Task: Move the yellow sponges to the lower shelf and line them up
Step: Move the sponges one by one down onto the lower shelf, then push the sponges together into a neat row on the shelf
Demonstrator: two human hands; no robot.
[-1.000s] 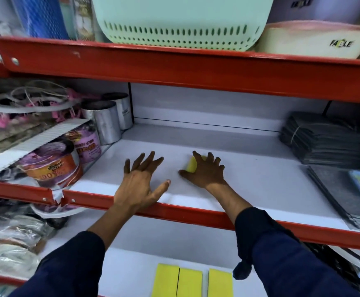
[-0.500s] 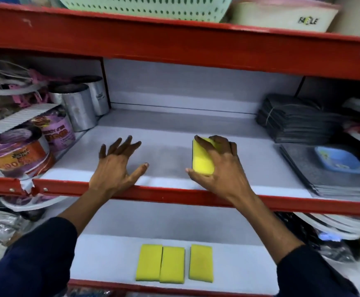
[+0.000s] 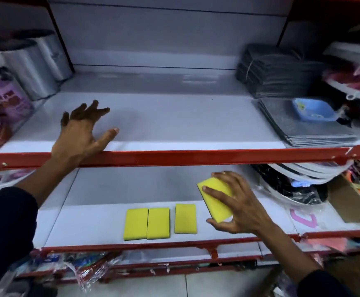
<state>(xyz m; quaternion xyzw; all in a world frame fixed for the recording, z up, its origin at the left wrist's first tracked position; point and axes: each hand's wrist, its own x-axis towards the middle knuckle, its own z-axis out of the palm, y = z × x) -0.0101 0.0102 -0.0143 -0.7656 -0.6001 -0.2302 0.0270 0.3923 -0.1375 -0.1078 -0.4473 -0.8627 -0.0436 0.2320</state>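
Right hand [image 3: 239,206] holds sponge [image 3: 215,199] beside three shelved sponges [image 3: 159,221]; black bags [image 3: 292,187] right.

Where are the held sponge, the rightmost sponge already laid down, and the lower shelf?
held sponge [image 3: 214,192], head view, bare yellow face above the thumb.
rightmost laid sponge [image 3: 185,218], head view, centre of its top face.
lower shelf [image 3: 93,221], head view, bare white surface left of the row.

Yellow sponge [image 3: 215,199] in right hand [image 3: 239,205]
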